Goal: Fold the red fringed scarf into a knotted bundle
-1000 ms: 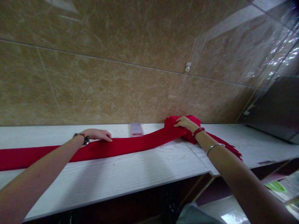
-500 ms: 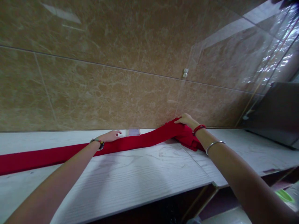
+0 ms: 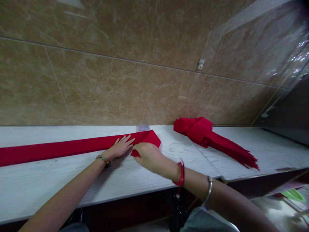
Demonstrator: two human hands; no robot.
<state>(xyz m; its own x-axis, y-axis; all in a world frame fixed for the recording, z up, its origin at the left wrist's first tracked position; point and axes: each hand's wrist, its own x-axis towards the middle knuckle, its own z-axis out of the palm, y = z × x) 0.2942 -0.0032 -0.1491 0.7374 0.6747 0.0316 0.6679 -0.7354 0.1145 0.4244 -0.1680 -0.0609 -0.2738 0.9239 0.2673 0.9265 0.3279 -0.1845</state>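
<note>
A long red cloth strip runs from the left edge along the white wooden counter. My left hand lies on it with fingers spread. Close by on the right, my right hand grips the strip's end, which is turned back toward me in an angled fold. A bit of red cloth sticks out past its curled fingers. Apart from both hands, a red cloth bundle rests against the wall side, its layered, uneven ends fanning toward the lower right.
Behind the strip sits a small clear-edged box or card at the foot of the brown marbled wall. A dark grey appliance stands at the far right. The counter's front edge drops to dark open shelving; a green plastic item shows lower right.
My right hand has left the bundle and come leftward and nearer, holding the strip's end. A gap now separates strip and bundle. My left hand has flattened onto the strip, slightly right.
</note>
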